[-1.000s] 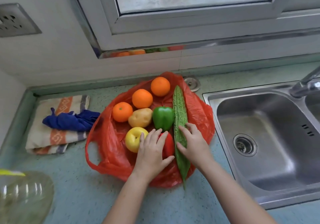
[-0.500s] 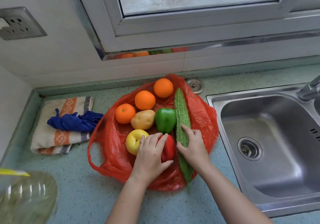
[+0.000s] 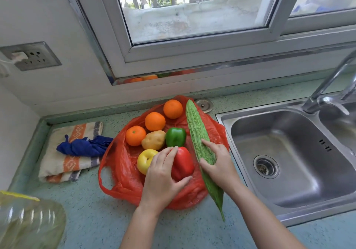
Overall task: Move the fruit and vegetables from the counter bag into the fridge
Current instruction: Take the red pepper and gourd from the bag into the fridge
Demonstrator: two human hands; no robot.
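A red plastic bag [image 3: 119, 164] lies spread open on the counter. On it sit three oranges [image 3: 155, 121], a potato [image 3: 153, 140], a green pepper [image 3: 175, 137], a yellow apple [image 3: 145, 160], a red pepper [image 3: 183, 163] and a long bitter gourd [image 3: 198, 133]. My left hand [image 3: 163, 179] grips the red pepper, fingers on its left side and thumb under its near end. My right hand [image 3: 219, 164] holds the bitter gourd around its middle, index finger stretched along its top.
A steel sink [image 3: 289, 160] with a tap [image 3: 327, 86] is to the right of the bag. A folded striped towel [image 3: 63, 160] with a blue cloth [image 3: 82, 147] lies to the left. A clear plastic bottle [image 3: 27, 223] stands at the near left corner. A window is above.
Both hands have closed further round their items: the left now wraps the red pepper, the right the gourd. The camera has tilted up a little.
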